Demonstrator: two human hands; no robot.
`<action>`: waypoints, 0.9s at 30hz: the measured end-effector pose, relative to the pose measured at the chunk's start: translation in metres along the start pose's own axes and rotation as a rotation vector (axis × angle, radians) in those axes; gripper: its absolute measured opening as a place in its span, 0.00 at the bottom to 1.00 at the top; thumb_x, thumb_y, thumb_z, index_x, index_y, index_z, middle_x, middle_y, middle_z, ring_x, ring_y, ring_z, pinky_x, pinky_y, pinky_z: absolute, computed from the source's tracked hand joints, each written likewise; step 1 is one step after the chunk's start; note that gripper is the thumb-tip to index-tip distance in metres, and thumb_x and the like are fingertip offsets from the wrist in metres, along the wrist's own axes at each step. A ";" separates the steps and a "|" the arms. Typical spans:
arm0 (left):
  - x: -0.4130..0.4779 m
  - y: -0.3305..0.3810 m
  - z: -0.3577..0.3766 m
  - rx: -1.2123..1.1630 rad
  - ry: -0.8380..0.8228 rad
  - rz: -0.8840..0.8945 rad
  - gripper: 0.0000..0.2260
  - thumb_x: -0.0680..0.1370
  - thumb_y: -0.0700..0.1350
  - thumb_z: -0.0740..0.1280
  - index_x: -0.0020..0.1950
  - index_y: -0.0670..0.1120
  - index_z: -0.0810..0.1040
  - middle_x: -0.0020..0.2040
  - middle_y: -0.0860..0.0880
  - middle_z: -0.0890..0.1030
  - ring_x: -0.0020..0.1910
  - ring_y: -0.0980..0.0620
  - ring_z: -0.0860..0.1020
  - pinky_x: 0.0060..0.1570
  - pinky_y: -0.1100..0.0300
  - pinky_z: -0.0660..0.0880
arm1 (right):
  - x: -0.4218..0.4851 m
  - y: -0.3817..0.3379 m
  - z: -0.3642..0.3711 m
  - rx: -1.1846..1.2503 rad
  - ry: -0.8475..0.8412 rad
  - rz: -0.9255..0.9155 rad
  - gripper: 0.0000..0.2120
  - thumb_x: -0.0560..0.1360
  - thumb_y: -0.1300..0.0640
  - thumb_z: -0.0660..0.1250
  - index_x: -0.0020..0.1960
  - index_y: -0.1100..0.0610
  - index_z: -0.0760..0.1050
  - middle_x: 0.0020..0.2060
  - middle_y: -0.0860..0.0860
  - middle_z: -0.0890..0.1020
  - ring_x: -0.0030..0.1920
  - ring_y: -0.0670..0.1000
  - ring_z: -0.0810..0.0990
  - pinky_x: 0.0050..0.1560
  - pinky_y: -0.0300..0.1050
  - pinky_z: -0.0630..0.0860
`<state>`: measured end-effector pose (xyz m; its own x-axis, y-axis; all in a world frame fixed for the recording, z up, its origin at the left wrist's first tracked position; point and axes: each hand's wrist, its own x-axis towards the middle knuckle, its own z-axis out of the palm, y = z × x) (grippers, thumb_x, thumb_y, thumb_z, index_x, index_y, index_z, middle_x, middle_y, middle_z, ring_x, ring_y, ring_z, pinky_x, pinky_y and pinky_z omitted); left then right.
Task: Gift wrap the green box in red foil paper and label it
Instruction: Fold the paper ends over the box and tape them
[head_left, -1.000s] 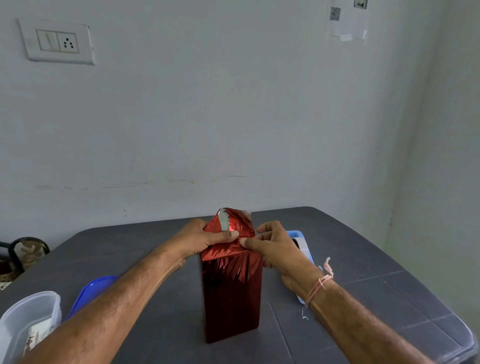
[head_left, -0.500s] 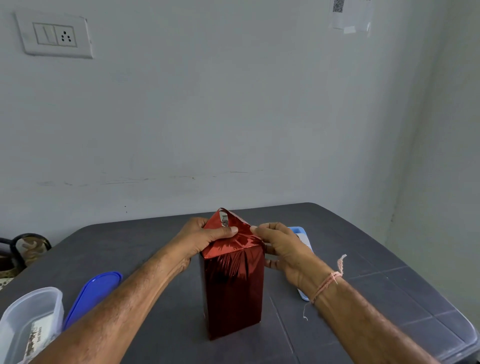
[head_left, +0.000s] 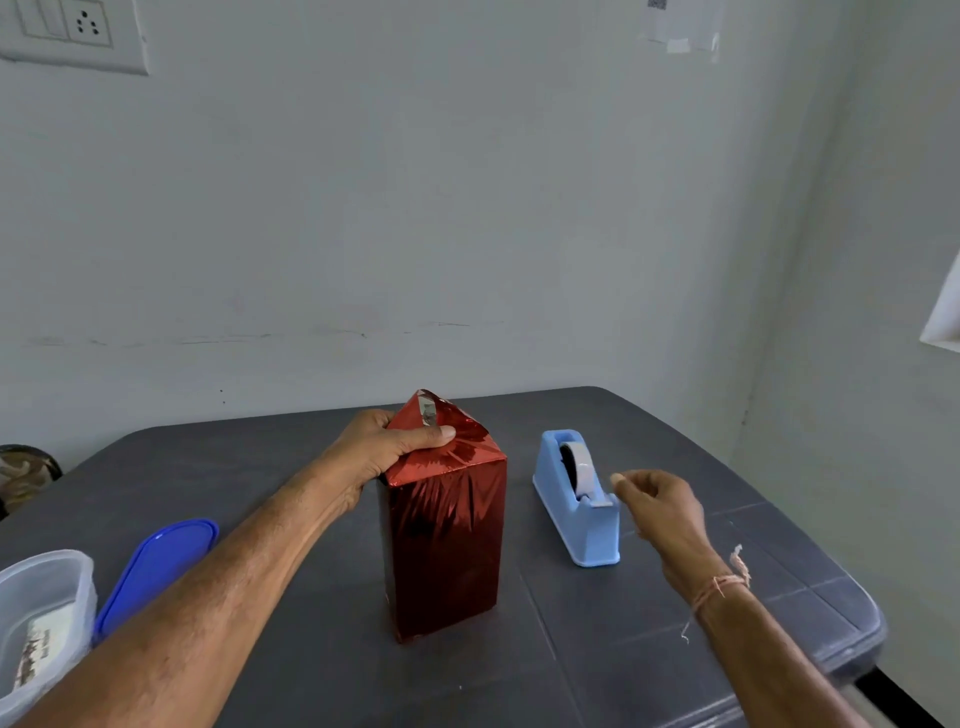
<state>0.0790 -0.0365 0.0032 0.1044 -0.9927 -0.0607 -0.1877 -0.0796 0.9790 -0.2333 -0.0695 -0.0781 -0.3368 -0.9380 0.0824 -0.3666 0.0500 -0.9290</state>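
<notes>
The tall box wrapped in red foil paper stands upright in the middle of the dark grey table; no green shows. Its top flap is folded into a point with a silvery strip on it. My left hand grips the top of the box, thumb pressing the folded foil down. My right hand is off the box, beside the front end of a light blue tape dispenser, its fingers loosely curled, thumb and forefinger close to the tape's cutter. Whether it touches the tape I cannot tell.
A clear plastic container with a printed card inside sits at the table's near left, its blue lid lying beside it. A patterned bag shows at the far left. The white wall runs close behind the table.
My right hand has let go of the foil top and moved right to the tape dispenser. My left hand still holds the folded top. The camera has turned slightly right.
</notes>
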 end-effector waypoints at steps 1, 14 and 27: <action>0.000 0.000 0.000 -0.005 0.002 0.006 0.13 0.69 0.48 0.80 0.49 0.43 0.86 0.43 0.45 0.88 0.40 0.50 0.86 0.46 0.60 0.81 | 0.003 0.008 -0.002 -0.038 -0.038 0.046 0.10 0.78 0.49 0.71 0.49 0.55 0.81 0.44 0.51 0.83 0.42 0.49 0.79 0.45 0.51 0.82; 0.003 -0.002 -0.001 -0.010 -0.015 0.007 0.17 0.67 0.49 0.81 0.51 0.43 0.85 0.44 0.45 0.88 0.43 0.48 0.87 0.45 0.59 0.80 | 0.038 -0.010 0.006 0.030 -0.403 0.354 0.19 0.79 0.55 0.71 0.63 0.67 0.75 0.57 0.60 0.78 0.52 0.60 0.82 0.35 0.51 0.85; 0.001 -0.003 -0.001 -0.016 -0.019 0.011 0.18 0.65 0.50 0.81 0.51 0.44 0.85 0.43 0.45 0.88 0.43 0.48 0.86 0.46 0.58 0.80 | 0.027 -0.008 0.007 0.236 -0.313 0.371 0.08 0.78 0.60 0.71 0.53 0.64 0.78 0.58 0.61 0.76 0.55 0.65 0.82 0.47 0.64 0.84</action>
<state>0.0809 -0.0374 0.0005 0.0834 -0.9951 -0.0534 -0.1730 -0.0672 0.9826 -0.2330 -0.0977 -0.0712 -0.1185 -0.9312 -0.3447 -0.0548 0.3528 -0.9341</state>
